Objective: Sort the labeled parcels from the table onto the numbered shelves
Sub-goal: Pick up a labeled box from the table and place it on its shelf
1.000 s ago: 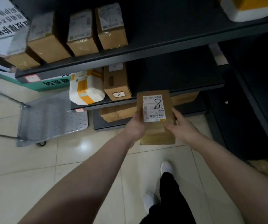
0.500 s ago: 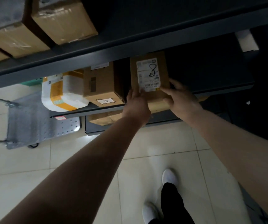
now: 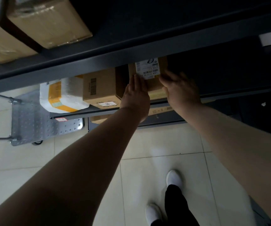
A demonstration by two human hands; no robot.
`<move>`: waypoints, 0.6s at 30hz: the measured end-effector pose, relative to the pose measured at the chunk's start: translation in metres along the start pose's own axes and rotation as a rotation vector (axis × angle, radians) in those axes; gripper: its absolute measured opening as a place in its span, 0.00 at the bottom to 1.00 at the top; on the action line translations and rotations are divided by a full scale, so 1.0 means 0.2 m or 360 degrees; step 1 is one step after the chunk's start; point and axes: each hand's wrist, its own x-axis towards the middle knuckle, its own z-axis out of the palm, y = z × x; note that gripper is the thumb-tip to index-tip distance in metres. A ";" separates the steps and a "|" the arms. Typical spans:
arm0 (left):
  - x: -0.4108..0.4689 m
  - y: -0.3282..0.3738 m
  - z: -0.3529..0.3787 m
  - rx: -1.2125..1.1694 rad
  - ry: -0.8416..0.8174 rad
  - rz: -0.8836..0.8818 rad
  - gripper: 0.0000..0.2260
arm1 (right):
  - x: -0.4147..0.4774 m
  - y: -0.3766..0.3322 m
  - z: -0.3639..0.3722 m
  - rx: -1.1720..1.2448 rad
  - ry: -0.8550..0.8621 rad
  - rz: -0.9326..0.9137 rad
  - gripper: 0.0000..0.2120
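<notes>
Parcel (image 3: 147, 74) in my view upright on the middle shelf (image 3: 82, 113), label facing me, just right of a brown box (image 3: 100, 88), left hand (image 3: 135, 97) flat against its left side, fingers straight and together, right hand (image 3: 180, 90) on its right side, fingers straight, blurred, white-and-yellow package (image 3: 63, 97) further left

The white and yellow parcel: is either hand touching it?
No, the left hand and right hand both touch the brown parcel; a cardboard box separates it from the white and yellow parcel.
</notes>
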 end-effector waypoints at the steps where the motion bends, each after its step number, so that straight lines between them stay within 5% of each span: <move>1: 0.01 0.00 0.00 0.0010 -0.0013 -0.0002 0.39 | 0.01 -0.01 0.00 -0.0031 0.0019 0.0018 0.23; 8: 0.01 -0.01 -0.06 -0.0041 -0.0150 -0.0027 0.42 | 0.01 -0.04 -0.04 -0.0046 -0.0053 0.0026 0.25; 14: -0.15 0.05 -0.10 -0.0160 -0.0261 -0.0076 0.44 | -0.16 0.01 -0.03 0.0046 -0.0094 0.0098 0.37; 18: -0.35 0.09 -0.17 -0.0049 -0.0415 0.0087 0.36 | -0.34 0.00 -0.06 -0.0159 -0.0345 0.0112 0.31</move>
